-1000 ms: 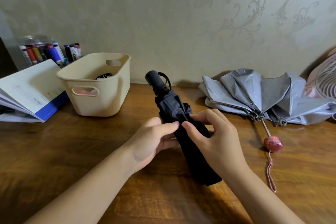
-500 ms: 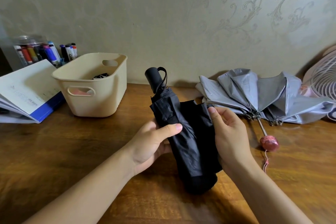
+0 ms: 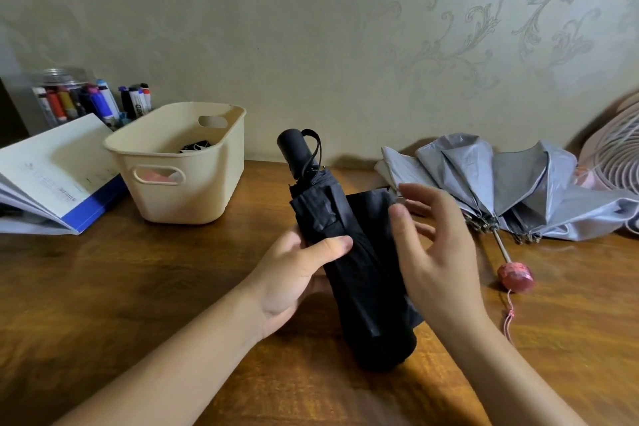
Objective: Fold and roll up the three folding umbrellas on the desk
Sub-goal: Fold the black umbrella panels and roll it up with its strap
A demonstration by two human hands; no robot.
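Note:
A black folding umbrella (image 3: 359,270) is held tilted above the wooden desk (image 3: 138,287), its black handle (image 3: 294,152) with a wrist loop pointing up and away. My left hand (image 3: 297,273) is wrapped around its middle, thumb across the fabric. My right hand (image 3: 435,252) hovers at the umbrella's right side, fingers spread, thumb near a loose black flap. A grey umbrella (image 3: 501,190) lies half collapsed at the back right, its pink handle (image 3: 515,277) and cord toward me.
A cream plastic basket (image 3: 186,166) stands at the back left with dark items inside. Left of it lie an open book (image 3: 52,176) and a jar of markers (image 3: 86,100). A pink fan (image 3: 615,156) sits at the far right by the wall.
My right hand pulled a fabric flap out to the right, then let go and opened. The black umbrella shifted slightly; my left hand kept its grip.

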